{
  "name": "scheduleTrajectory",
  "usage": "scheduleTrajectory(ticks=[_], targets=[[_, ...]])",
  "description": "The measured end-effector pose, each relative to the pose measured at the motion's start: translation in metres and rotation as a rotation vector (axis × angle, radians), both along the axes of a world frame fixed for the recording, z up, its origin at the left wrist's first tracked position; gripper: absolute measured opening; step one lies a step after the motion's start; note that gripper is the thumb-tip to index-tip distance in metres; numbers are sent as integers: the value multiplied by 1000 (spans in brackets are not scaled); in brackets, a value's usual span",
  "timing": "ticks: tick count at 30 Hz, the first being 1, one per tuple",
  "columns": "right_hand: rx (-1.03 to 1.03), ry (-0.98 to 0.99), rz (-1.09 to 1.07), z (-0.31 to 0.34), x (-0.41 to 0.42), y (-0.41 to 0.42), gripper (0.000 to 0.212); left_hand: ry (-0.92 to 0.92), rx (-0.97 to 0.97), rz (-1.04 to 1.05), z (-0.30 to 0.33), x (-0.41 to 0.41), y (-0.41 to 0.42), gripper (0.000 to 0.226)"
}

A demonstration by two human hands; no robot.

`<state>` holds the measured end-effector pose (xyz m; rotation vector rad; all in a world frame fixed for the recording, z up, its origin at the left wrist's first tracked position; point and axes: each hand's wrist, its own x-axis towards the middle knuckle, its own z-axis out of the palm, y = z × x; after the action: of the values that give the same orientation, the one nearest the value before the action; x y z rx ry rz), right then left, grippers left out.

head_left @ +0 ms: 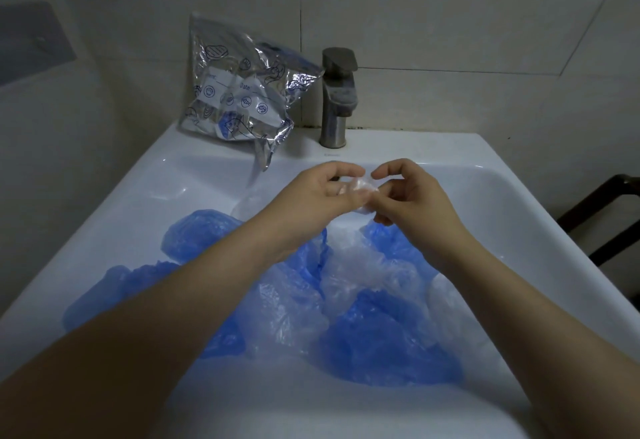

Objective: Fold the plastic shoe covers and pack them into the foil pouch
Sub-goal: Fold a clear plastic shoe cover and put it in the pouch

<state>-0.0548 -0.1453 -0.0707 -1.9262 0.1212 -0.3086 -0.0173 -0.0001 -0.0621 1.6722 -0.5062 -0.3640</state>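
Bare forearms reach in from 6 o'clock over a loose heap of blue and clear shoe covers (363,303) lying in the sink (519,203), and above the heap both hands meet on one small clear cover (360,189) that is bunched into a wad. At its 9 o'clock side the left hand (322,192) curls round it, thumb and fingers (346,170) pinching the film; at its 3 o'clock side the right hand (412,192) pinches the other edge, forefinger and thumb bent in toward the wad. Such film looks very light, limp and slippery, likely to spring open when let go, so a hold at the edges, pressing the air out as each fold is laid, seems best. At 11 o'clock from the hands the foil pouch (239,88) leans on the sink's back ledge against the tiled wall, crinkled, with something blue showing inside and its mouth apparently hanging toward the basin. Just at its 3 o'clock stands a metal tap (337,99).
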Motion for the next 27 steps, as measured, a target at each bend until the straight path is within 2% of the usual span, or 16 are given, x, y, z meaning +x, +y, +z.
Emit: scheduleTrajectory(ticks=[3,5,8,10,16,19,20,21,23,27], targets=[[258,81,13,-3,-2,4,27,-59,-49,-12,1,-2,1,29],[470,143,111,-4,-4,8,27,-75,-107,-9,1,-1,1,31],[607,105,248,-3,-6,16,28,-109,-172,-23,1,-2,0,32],[567,21,240,1,-5,21,25,-135,-212,-14,3,-3,0,34],[230,-107,73,27,17,35,8,-226,-241,50,12,17,6,38],[186,-168,29,51,37,39,7,-182,-398,226,35,48,22,44],[187,-191,19,60,46,41,8,-222,-394,314,46,64,30,44],[196,-211,20,69,54,41,9,-291,-321,391,54,81,39,45],[201,-241,16,83,71,43,15,-456,-31,484,72,112,55,49],[105,-268,-38,105,116,56,14,-791,590,418,102,167,68,63]])
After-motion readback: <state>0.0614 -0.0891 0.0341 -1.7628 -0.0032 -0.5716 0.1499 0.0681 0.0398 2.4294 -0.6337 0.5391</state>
